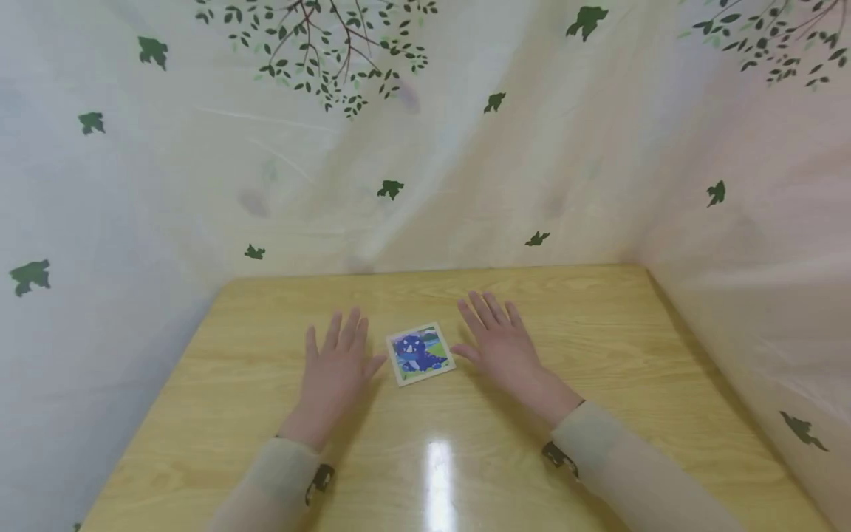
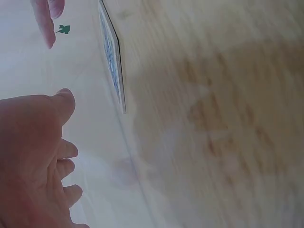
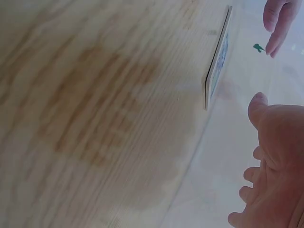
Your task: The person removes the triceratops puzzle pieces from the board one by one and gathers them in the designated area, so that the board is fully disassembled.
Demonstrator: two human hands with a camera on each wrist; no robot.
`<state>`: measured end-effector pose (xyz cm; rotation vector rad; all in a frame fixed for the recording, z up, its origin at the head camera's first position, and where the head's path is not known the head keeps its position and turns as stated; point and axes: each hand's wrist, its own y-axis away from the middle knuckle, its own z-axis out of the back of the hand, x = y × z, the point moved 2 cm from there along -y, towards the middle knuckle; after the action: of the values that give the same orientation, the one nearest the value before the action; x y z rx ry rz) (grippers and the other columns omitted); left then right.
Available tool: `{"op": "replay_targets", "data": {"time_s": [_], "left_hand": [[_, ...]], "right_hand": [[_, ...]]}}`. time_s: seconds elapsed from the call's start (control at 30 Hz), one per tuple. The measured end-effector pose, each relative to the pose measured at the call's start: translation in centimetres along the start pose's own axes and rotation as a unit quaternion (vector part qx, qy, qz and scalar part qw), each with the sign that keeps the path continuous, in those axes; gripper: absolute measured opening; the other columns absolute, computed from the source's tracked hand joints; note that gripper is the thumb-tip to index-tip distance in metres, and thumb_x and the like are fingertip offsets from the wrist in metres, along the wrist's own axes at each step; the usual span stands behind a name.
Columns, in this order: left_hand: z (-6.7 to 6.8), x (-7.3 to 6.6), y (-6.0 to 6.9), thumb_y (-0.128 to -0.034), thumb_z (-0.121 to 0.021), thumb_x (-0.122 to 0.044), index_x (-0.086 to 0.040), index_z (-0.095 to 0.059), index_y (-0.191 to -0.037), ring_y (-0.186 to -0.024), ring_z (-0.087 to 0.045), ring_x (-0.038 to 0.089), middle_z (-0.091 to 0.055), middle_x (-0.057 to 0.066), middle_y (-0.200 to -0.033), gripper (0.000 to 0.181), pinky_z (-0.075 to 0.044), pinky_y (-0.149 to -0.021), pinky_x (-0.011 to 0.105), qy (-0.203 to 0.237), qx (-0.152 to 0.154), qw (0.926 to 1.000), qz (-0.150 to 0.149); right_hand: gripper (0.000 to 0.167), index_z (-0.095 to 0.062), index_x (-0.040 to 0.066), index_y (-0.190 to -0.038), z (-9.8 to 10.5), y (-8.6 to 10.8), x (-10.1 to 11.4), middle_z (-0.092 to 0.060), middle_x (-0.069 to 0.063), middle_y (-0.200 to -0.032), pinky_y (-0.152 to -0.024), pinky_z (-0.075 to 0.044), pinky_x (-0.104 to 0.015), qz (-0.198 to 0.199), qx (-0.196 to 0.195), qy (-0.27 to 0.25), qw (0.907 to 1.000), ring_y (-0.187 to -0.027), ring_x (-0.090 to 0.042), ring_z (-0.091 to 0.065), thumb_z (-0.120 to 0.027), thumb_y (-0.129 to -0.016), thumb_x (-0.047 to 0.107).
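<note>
A square picture puzzle [image 1: 421,354] with a pale border and a blue cartoon dinosaur lies flat on the wooden table, turned slightly. My left hand [image 1: 335,377] is held palm down to its left, fingers spread, the thumb pointing at the puzzle's left edge. On the other side my right hand [image 1: 507,353] hovers with straight fingers, its thumb close to the right edge. Both wrist views show the hands raised above the tabletop and holding nothing. Seen nearly edge-on, the puzzle [image 2: 112,59] looks thin in the left wrist view.
The light wooden table [image 1: 219,384] reflects a bright strip of light near its front. White cloth [image 1: 439,148] printed with green birds and leafy branches hangs behind the table and along both sides. A dark wrist device [image 1: 320,480] sits at each sleeve cuff.
</note>
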<state>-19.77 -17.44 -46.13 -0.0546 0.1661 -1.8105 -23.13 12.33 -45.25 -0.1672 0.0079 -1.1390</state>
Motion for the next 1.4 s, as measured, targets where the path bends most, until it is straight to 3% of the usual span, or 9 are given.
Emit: {"op": "replay_targets", "data": {"time_s": [0.23, 0.6, 0.77, 0.97, 1.13, 1.4], "left_hand": [[-0.5, -0.3, 0.4, -0.1155, -0.052, -0.053, -0.005, -0.037, -0.171, -0.167, -0.014, 0.043, -0.02, 0.014, -0.182, 0.075, 0.0, -0.131, 0.072, 0.039, -0.001, 0.9992, -0.002], [-1.3, -1.0, 0.8, -0.1158, -0.048, -0.055, -0.005, -0.035, -0.171, -0.165, -0.024, 0.044, -0.028, 0.015, -0.18, 0.076, -0.011, -0.132, 0.072, 0.065, 0.004, 0.9979, -0.004], [-1.4, -1.6, 1.0, -0.1159, -0.048, -0.055, -0.005, -0.038, -0.17, -0.164, -0.029, 0.043, -0.032, 0.016, -0.178, 0.074, -0.012, -0.131, 0.072, 0.083, 0.008, 0.9965, -0.003], [-1.6, -2.2, 1.0, -0.1161, -0.048, -0.054, -0.007, -0.038, -0.171, -0.164, -0.029, 0.042, -0.033, 0.015, -0.178, 0.073, -0.012, -0.132, 0.072, 0.092, 0.032, 0.9952, -0.004], [-1.9, -2.4, 1.1, -0.1159, -0.047, -0.056, -0.008, -0.038, -0.171, -0.165, -0.027, 0.042, -0.034, 0.015, -0.177, 0.074, -0.011, -0.132, 0.07, 0.1, 0.06, 0.9932, 0.0], [-1.8, -2.9, 1.3, -0.1149, -0.049, -0.057, -0.005, -0.042, -0.169, -0.163, -0.03, 0.042, -0.036, 0.015, -0.176, 0.076, -0.01, -0.132, 0.072, 0.1, 0.073, 0.9922, -0.012]], "right_hand": [[0.084, -0.03, 0.013, -0.176, -0.2, -0.5, 0.9, -0.019, -0.016, -0.182, -0.135, -0.008, -0.064, 0.019, 0.007, 0.004, 0.9998, -0.168, -0.039, -0.013, -0.058, -0.111, 0.058], [0.081, -0.034, 0.009, -0.173, -0.5, -0.8, 1.7, -0.029, -0.018, -0.179, -0.132, -0.019, -0.067, 0.052, 0.005, -0.013, 0.9986, -0.165, -0.043, -0.024, -0.061, -0.111, 0.053], [0.079, -0.036, 0.011, -0.173, -1.4, -1.3, 1.8, -0.032, -0.016, -0.178, -0.132, -0.021, -0.067, 0.068, 0.022, -0.021, 0.9972, -0.165, -0.041, -0.026, -0.061, -0.111, 0.053], [0.077, -0.035, 0.012, -0.174, -1.1, -1.7, 2.4, -0.031, -0.015, -0.179, -0.132, -0.018, -0.068, 0.078, 0.068, -0.043, 0.9937, -0.166, -0.041, -0.025, -0.06, -0.112, 0.051], [0.076, -0.037, 0.009, -0.173, -1.3, -1.9, 2.5, -0.033, -0.017, -0.178, -0.131, -0.02, -0.07, 0.092, 0.075, -0.065, 0.9909, -0.164, -0.044, -0.027, -0.062, -0.112, 0.047], [0.075, -0.035, 0.01, -0.173, -1.8, -2.5, 2.8, -0.032, -0.015, -0.178, -0.131, -0.021, -0.068, 0.106, 0.101, -0.079, 0.986, -0.165, -0.041, -0.025, -0.06, -0.113, 0.047]]}}
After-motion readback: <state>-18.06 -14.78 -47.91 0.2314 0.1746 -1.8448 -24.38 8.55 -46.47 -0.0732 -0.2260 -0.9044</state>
